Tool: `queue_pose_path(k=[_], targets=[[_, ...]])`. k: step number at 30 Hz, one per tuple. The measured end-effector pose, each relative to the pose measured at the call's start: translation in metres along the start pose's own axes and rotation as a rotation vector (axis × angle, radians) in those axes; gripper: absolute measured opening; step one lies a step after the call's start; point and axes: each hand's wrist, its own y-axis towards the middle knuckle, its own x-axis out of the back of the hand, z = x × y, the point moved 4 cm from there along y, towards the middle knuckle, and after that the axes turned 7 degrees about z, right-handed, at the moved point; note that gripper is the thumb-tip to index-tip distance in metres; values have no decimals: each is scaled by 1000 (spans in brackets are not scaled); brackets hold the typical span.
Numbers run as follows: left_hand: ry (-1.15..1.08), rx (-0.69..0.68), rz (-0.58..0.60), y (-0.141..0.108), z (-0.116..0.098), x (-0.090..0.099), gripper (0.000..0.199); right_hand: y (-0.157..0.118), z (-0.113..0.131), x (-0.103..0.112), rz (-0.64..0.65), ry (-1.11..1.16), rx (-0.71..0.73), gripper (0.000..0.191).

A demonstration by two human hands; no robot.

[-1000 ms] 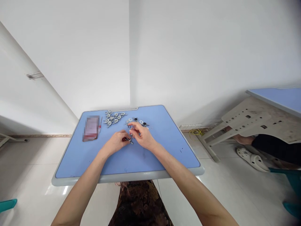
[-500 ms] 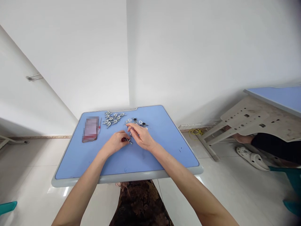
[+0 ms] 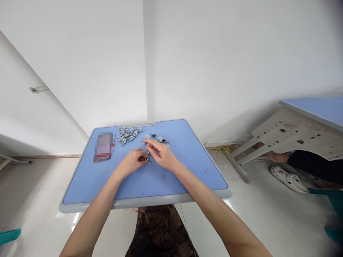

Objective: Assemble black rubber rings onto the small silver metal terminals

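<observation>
My left hand (image 3: 132, 162) is closed in a pinch on a small metal part (image 3: 149, 161), whose shiny end sticks out past the fingertips. Just to the right, my right hand (image 3: 163, 155) has its fingers bent together over the same spot; anything between them is too small to make out. Both hands are low over the blue table (image 3: 171, 184). Beyond the right fingers lie loose pieces: flat silvery plates (image 3: 160, 138) and round black-centred parts (image 3: 164, 141), partly covered by that hand. Several similar metal assemblies (image 3: 128, 136) form a group at the back left.
A blurred flat rectangular object (image 3: 103, 147) like a phone lies at the table's left, with a thin red-and-white stick (image 3: 114, 142) beside it. To the right stands another blue-topped table (image 3: 318, 109), with a person's foot in a white clog (image 3: 288, 178) below it.
The hands stay almost in place. The small metal part seems slightly turned in my left fingers, while the view has shifted a little.
</observation>
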Motion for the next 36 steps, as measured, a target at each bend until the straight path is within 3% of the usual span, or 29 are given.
queue_pose_path(k=[6, 24, 36], targets=[[11, 21, 5, -1, 0, 0, 12, 1, -11, 0, -156, 0, -126, 10], [-124, 47, 83, 0, 9, 6, 18, 6, -13, 1, -178, 1, -165, 17], [-147, -16, 170, 4, 14, 7, 20, 7, -18, 4, -230, 53, -239, 20]])
